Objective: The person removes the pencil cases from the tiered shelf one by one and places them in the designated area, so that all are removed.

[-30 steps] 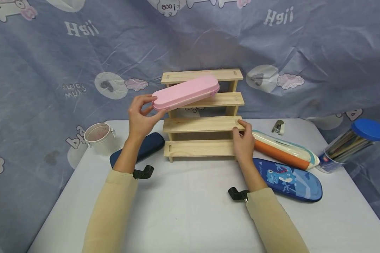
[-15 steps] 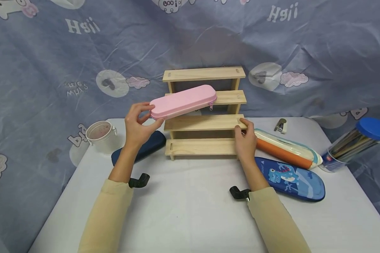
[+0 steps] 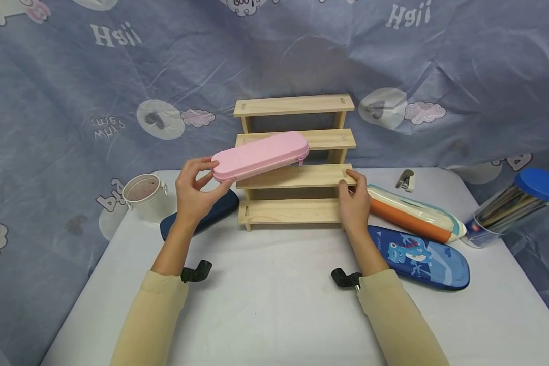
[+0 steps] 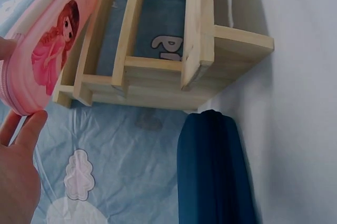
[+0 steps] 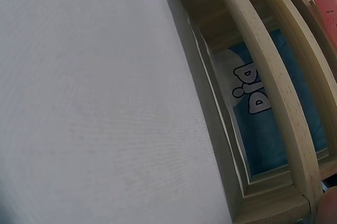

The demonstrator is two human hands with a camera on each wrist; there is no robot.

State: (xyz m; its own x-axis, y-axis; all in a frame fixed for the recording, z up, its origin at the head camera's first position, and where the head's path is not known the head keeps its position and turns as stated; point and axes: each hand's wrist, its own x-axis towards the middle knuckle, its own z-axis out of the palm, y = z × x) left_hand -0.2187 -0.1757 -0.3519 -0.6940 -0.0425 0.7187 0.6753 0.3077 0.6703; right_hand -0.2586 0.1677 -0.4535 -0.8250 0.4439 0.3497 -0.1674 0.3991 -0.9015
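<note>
My left hand (image 3: 196, 190) pinches the left end of a pink zippered pencil case (image 3: 261, 154) between thumb and fingers. The case is held tilted in front of the upper tiers of a four-step wooden rack (image 3: 297, 175), its right end higher. In the left wrist view the pencil case (image 4: 58, 40) shows a printed girl in a pink dress on its underside. My right hand (image 3: 354, 201) grips the right end of the rack's second step from the bottom, thumb and fingers at its edge. Only a sliver of that hand shows in the right wrist view.
A dark blue case (image 3: 215, 211) and a white bucket (image 3: 146, 198) stand left of the rack. To the right lie an orange-and-white pencil-shaped pouch (image 3: 412, 216), a blue dinosaur case (image 3: 421, 259) and a stapler (image 3: 406, 180). A blue-lidded jar (image 3: 514, 208) leans at the far right.
My left hand has brought the pink pencil case down and slightly left, from in front of the top tiers to just above the second step. The right hand keeps its grip on the rack.
</note>
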